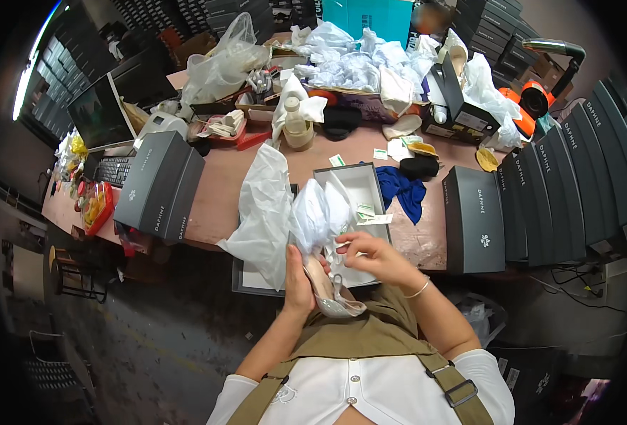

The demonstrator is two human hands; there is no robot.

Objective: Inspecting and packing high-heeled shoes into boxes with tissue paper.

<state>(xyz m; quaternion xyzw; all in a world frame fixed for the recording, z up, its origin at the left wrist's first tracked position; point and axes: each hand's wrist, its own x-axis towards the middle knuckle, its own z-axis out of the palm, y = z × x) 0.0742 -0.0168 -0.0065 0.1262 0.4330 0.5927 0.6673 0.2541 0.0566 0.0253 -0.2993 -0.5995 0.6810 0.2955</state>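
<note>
L hand (298, 287) clasped round silver shoe (338, 305), held at near edge of open grey box (365, 185) on table (214, 191). R hand (376, 259) raised just beside, fingers bent; whether anything's pinched can't be told, tips small. White tissue bundle (310, 218) seen just beyond shoe, over box; loose white sheet (260, 205) draped at L, sm. cards (376, 219) w/ green print at R.

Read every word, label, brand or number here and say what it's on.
Wording left out; print shows here:
Grey boxes at right: pale lettering, flower mark on the nearest.
Grey boxes at left: pale lettering, flower mark.
Teal box: edge lettering, partly hidden.
Green-and-white cards: too small to read.
Black box: label too small.
Shoe in the left hand: none readable.
</note>
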